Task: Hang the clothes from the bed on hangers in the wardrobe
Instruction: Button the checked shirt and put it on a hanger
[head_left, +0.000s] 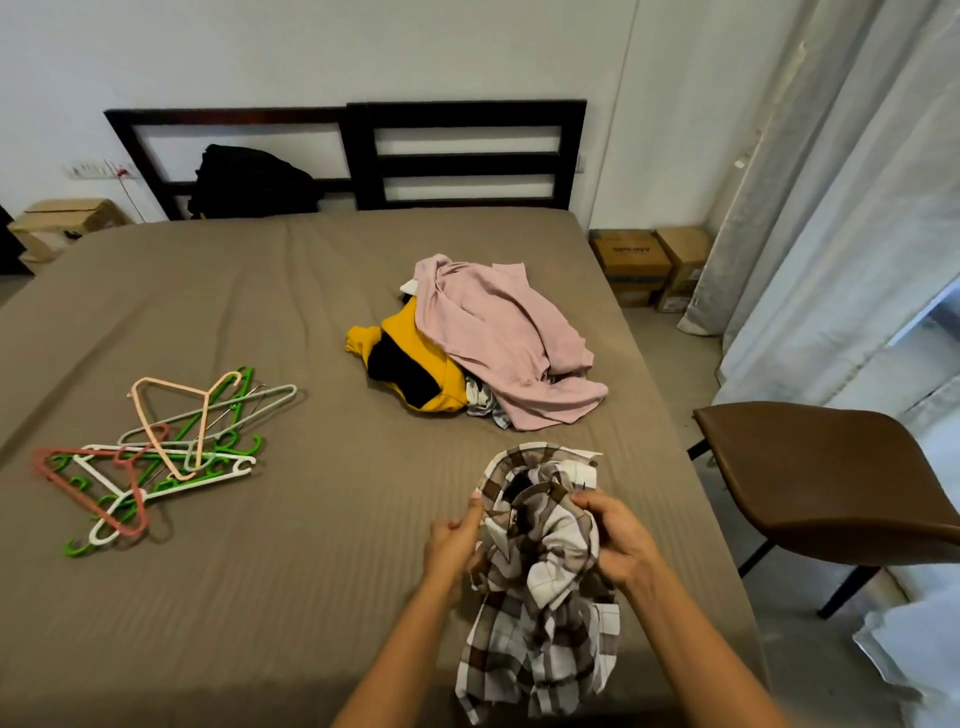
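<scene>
1. Far left, on the floor beside the bed (260, 597): a cardboard box (67, 218) against the wall.
2. On the left part of the brown sheet: a tangled heap of hangers (150, 457), green, white, pink, peach and grey. All lying flat and crossing one another, well apart from the clothes.
3. Further back, leaning on the dark headboard (467, 156): a black bag (249, 182), at the head of the mattress.
4. Middle of the bed, toward the right: a loose pile of clothes. At its left a yellow garment (410, 358) with a black patch. Draped over and beside it, a pink garment (498, 338), with a scrap of grey-white cloth peeping out beneath.
5. Near the front edge, right of centre: the left hand (452, 540). Thumb raised along the collar edge, fingers curled into the cloth, gripping the plaid shirt (540, 561).
6. Between the two hands: that shirt, brown-and-white check, bunched up, collar uppermost. Lower part trailing down toward the near edge of the bed.
7. On the shirt's right side: the right hand (618, 540), fingers curled round a bunch of the fabric, holding it.
8. On the floor past the bed's far right corner: cartons (649, 265), side by side.
9. Just beside the bed's right edge: a brown chair (831, 478) on dark legs.
10. Far right: pale curtains (857, 208), hanging to the floor.
</scene>
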